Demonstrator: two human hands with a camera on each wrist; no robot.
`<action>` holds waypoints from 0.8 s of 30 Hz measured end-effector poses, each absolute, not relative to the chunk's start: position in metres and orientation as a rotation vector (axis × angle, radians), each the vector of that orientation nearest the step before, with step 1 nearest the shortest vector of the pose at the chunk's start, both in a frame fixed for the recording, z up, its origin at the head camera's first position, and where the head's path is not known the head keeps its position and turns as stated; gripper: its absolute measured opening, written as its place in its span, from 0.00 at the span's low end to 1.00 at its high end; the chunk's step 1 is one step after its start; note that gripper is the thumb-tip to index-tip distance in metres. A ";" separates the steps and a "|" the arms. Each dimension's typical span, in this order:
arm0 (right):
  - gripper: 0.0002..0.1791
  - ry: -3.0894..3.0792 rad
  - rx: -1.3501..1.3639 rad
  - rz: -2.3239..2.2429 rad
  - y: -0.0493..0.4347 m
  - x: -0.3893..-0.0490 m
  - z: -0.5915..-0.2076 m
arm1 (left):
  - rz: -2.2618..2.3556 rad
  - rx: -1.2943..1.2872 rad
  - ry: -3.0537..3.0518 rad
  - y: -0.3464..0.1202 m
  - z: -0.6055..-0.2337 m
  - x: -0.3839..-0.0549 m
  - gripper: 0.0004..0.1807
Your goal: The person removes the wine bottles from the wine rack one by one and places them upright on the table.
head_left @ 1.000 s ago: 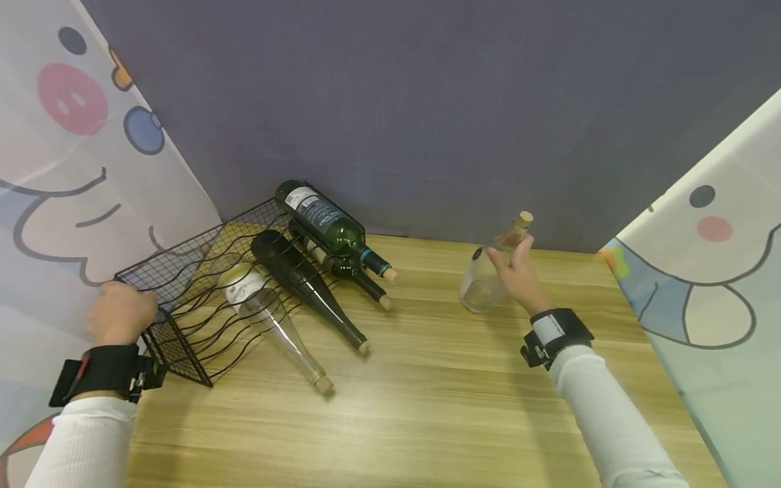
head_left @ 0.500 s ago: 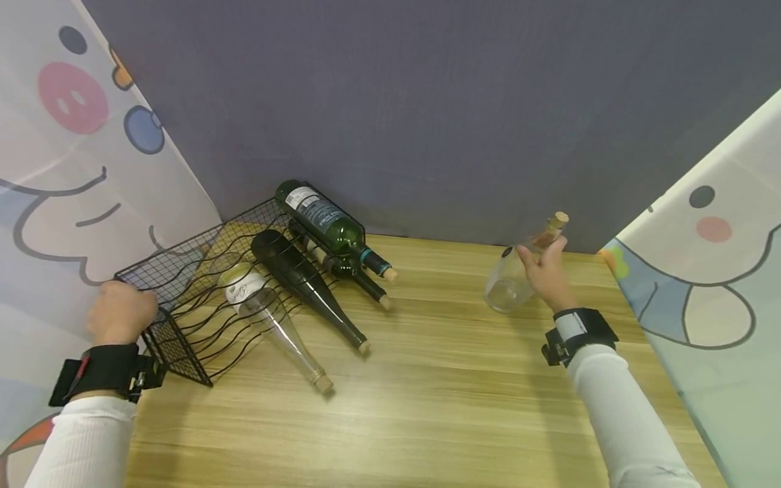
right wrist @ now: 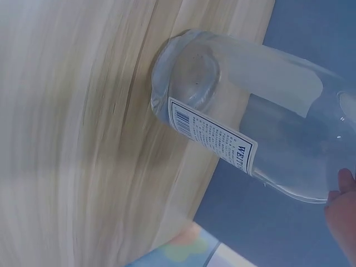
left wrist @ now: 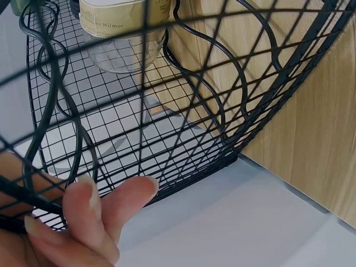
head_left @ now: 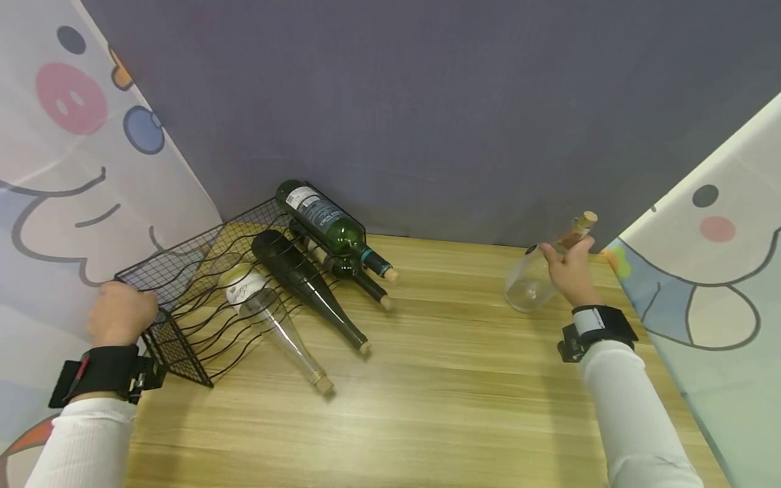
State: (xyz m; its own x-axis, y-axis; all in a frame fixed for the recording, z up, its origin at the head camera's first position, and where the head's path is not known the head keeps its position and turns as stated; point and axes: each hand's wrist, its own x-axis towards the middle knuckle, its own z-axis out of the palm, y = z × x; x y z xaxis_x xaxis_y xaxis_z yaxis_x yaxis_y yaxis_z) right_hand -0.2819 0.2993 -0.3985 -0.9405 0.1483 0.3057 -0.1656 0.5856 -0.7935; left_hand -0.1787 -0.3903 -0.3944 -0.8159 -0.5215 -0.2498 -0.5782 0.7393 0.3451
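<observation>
At the left, my left hand point(head_left: 121, 313) grips the upper corner of a black wire bottle rack point(head_left: 178, 346). In the left wrist view its fingers point(left wrist: 83, 208) curl round the wire edge. My right hand point(head_left: 575, 274) holds a clear glass bottle point(head_left: 532, 279) by its neck, below the cork, at the table's right rear. This bottle leans with its neck to the right. Its label point(right wrist: 214, 136) shows in the right wrist view; whether the base touches the table, I cannot tell. A clear bottle point(head_left: 283, 329), a black bottle point(head_left: 305, 285) and two green bottles point(head_left: 332, 227) lie in the rack, corks forward.
A wooden table point(head_left: 415, 400) carries the rack. Behind it stands a dark grey panel point(head_left: 427, 122). Cartoon-printed sheets border the left point(head_left: 49, 176) and the right point(head_left: 732, 285). The bottle necks jut out past the rack's front.
My right hand has moved to the right with the clear bottle, toward the right rear corner of the table. The left hand, the rack and the bottles in it stay where they were.
</observation>
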 end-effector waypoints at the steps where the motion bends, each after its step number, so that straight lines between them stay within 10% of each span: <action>1: 0.27 -2.483 0.006 1.285 0.301 -0.280 -0.397 | 0.622 -0.892 2.802 -0.390 -0.394 -0.179 0.39; 24: 0.27 -2.452 -0.292 1.130 0.358 -0.269 -0.399 | 0.637 -0.914 2.780 -0.389 -0.393 -0.180 0.40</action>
State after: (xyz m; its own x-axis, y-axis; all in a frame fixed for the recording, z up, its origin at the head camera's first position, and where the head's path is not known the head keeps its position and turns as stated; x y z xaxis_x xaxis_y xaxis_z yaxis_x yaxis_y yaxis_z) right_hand -0.2686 0.3578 -0.3994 -0.8885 0.3576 0.2877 0.0134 0.6469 -0.7625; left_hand -0.1796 -0.3892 -0.3932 -0.8040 -0.5326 -0.2645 -0.5946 0.7246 0.3484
